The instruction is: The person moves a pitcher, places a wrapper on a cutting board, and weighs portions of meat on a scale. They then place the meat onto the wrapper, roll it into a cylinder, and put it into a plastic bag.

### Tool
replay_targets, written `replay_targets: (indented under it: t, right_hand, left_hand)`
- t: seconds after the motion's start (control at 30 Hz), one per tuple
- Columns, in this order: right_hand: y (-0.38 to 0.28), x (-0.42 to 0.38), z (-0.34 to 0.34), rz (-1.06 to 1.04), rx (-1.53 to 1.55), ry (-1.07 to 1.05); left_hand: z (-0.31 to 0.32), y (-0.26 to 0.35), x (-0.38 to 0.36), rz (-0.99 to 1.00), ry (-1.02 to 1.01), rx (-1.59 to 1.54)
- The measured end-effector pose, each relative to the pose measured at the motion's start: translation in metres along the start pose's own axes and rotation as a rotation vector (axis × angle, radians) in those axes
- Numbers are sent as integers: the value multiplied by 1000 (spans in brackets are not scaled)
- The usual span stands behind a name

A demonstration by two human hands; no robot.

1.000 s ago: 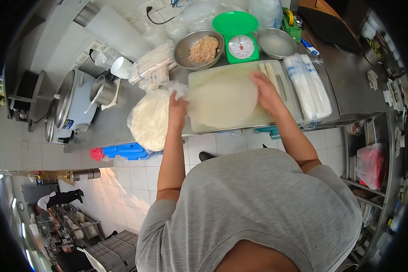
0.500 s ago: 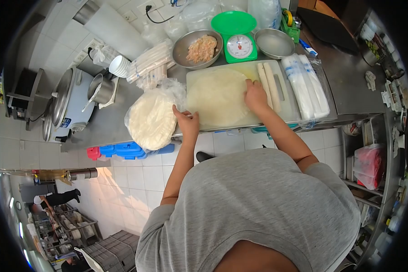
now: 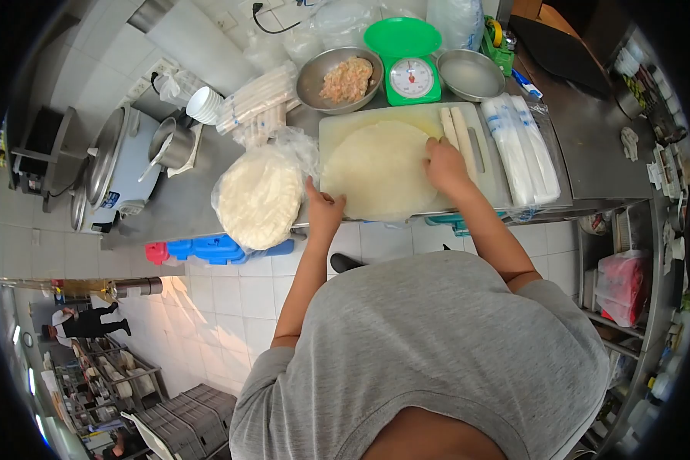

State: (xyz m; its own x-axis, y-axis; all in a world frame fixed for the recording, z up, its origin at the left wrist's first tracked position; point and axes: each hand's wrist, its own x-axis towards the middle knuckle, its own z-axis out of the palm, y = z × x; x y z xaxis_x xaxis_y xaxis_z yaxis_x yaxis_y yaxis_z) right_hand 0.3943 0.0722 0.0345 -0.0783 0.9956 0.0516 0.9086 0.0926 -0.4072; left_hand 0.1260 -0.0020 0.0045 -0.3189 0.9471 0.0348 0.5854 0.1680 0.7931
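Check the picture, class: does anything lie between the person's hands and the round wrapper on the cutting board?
Nothing visible does. The right hand rests on the wrapper itself; the left hand touches its near-left edge.

My steel desk (image 3: 184, 201) stands by a white tiled wall (image 3: 207, 42). Below the desk, white tiles (image 3: 230, 299) shine bright.
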Motion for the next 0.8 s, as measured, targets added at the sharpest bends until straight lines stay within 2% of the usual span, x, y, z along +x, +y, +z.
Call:
replay_targets:
  t: [0.13,0.2,0.27,0.37,0.47,0.57,0.63,0.67,0.77,0.8]
  right_hand:
    - [25,28,-12,-67,13,254]
    - [51,61,-20,-112,15,455]
    - [71,90,-39,-79,-76,535]
    - [114,126,-39,-226,-420,629]
    - [112,137,-63,61,-356,-159]
    - [100,135,-76,76,-328,-221]
    - [99,131,-68,6,-322,164]
    - [98,130,-66,-28,-314,357]
    - [63,123,-76,-133,-129,449]
    - [54,125,-60,-204,-9,428]
  left_hand:
    - [-3,-7,12,-2,63,-10]
    - [-4,-12,18,55,73,-14]
    - [-5,-17,24,121,66,-19]
    - [-4,-28,33,220,59,-37]
    - [-3,-39,39,257,107,-109]
    - [0,-38,39,231,167,-222]
    - [1,-38,39,240,213,-236]
    - [0,-37,41,223,204,-141]
    - [1,-34,45,197,199,82]
    - [4,-31,46,204,216,114]
